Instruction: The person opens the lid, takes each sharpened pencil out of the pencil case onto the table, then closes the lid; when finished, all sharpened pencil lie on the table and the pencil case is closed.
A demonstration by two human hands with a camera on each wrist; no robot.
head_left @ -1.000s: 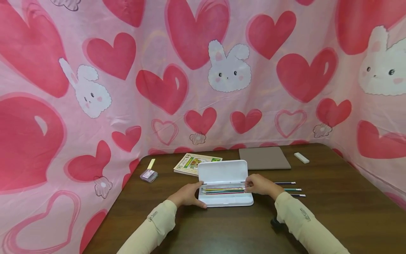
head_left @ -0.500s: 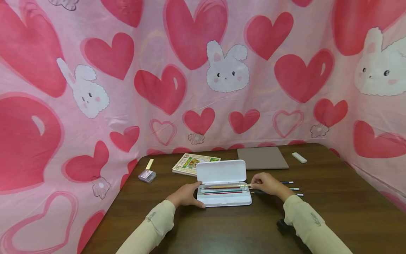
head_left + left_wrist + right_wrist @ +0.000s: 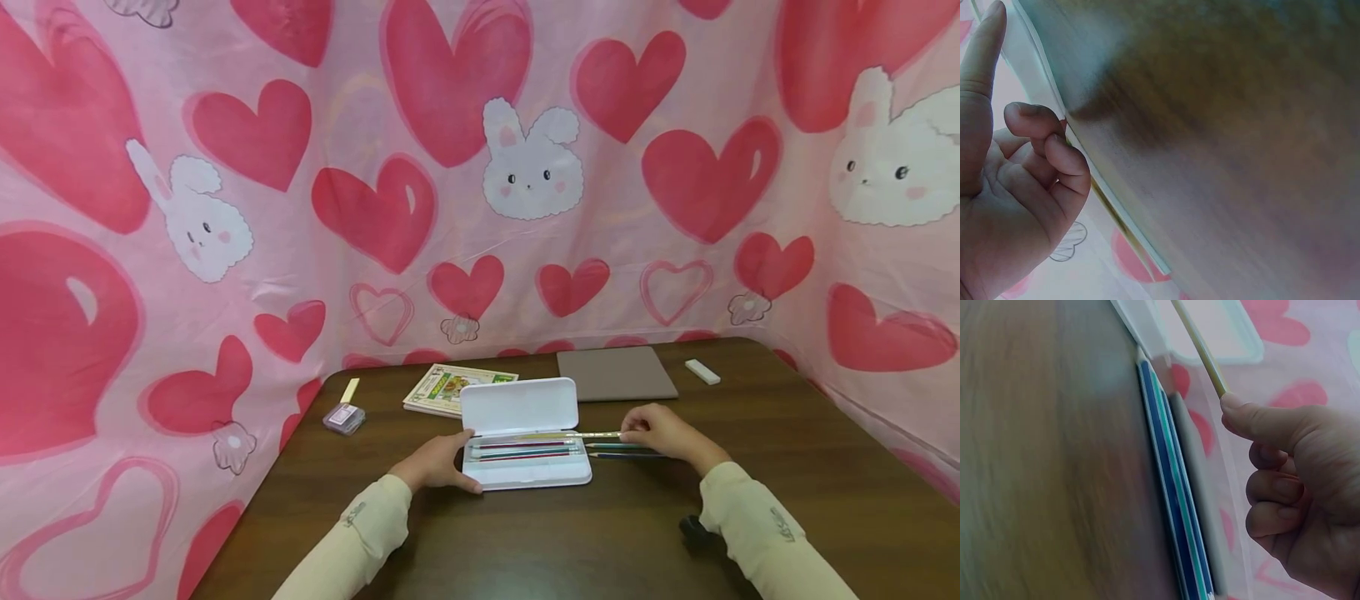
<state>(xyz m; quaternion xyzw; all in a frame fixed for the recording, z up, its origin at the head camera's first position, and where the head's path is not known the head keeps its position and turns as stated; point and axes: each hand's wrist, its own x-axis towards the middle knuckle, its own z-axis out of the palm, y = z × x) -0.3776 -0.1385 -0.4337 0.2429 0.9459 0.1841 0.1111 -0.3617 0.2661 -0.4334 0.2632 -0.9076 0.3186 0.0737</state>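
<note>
A white pencil case [image 3: 519, 406] stands with its lid raised in the middle of the table. Several pencils [image 3: 525, 452] lie in its tray. My left hand [image 3: 435, 467] holds the case's left end, thumb at the front corner and fingers at the back; the left wrist view shows these fingers [image 3: 1072, 162] bent against the edge. Between thumb and fingertips my right hand [image 3: 663, 429] pinches one end of a yellow pencil [image 3: 1200, 350], its other end over the tray. Below that hand, loose blue and green pencils [image 3: 1172, 469] lie on the table, partly hidden in the head view.
A booklet [image 3: 442, 388] lies behind the case, with a grey-brown flat panel [image 3: 615, 373] to its right. A white block [image 3: 702, 372] sits at the back right. At the left are a small clear box [image 3: 344, 419] and a yellow strip [image 3: 350, 390].
My right hand has moved right, away from the case's right end, and the yellow pencil has slid partly out over that edge. My left hand stays at the case's left end.
</note>
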